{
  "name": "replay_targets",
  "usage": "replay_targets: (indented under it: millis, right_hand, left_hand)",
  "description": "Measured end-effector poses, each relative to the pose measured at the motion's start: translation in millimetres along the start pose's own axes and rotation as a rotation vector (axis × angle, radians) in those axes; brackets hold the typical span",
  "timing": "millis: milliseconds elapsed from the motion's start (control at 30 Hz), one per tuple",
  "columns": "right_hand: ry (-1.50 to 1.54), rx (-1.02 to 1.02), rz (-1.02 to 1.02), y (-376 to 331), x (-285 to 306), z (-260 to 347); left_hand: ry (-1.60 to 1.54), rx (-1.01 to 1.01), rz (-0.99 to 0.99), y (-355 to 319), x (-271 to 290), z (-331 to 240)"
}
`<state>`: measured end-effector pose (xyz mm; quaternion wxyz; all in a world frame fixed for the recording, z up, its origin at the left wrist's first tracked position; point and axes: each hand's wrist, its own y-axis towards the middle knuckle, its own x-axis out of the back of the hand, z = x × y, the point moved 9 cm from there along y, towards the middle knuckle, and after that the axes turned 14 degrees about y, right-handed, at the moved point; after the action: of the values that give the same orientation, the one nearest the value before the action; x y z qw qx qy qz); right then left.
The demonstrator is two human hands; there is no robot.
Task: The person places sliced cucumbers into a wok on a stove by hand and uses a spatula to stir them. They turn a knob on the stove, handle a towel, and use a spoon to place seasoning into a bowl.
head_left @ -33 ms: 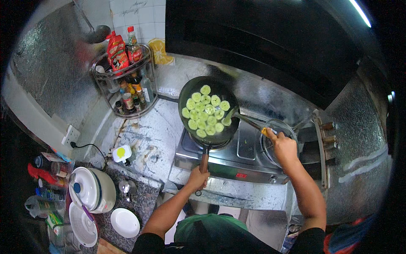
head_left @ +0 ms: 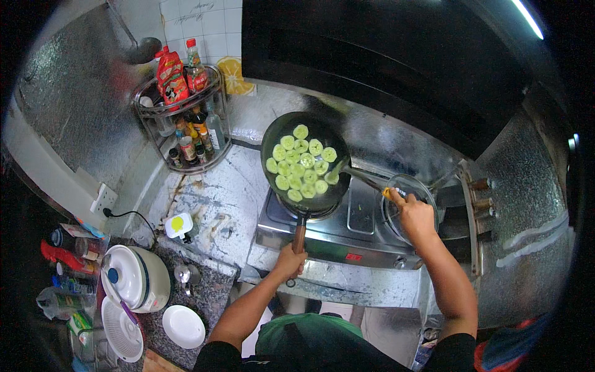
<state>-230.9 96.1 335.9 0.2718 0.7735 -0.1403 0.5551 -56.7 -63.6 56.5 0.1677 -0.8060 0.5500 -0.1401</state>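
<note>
Left grip (head_left: 289,262) around handle (head_left: 300,235), near stove edge (head_left: 338,249)

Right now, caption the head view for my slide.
A pan of cucumber slices over the stove: left grip on its handle, right grip holding a spatula, blade inside the pan.

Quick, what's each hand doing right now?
Left hand: closed around the brown handle of the pan.
Right hand: closed on the yellow grip of the spatula, whose blade is in the pan.
</note>
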Motion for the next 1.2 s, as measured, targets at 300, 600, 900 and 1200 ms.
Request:
replay_targets:
  millis: [300, 600, 900, 1200]
  right_hand:
    - [0.062, -0.080, 0.017, -22, -3, -1]
    - [0.374, -0.260, -0.015, -56, -18, -21]
    - [0.462, -0.254, 0.007, -112, -69, -78]
    - [0.483, -0.141, -0.048, -115, -112, -122]
  left_hand:
    - [-0.084, 0.015, 0.009, 7, 0, 9]
    - [-0.177, -0.008, 0.065, 21, -18, 21]
    - [-0.245, 0.051, 0.013, 30, -39, 29]
    - [0.232, 0.118, -0.471, -39, -35, 50]
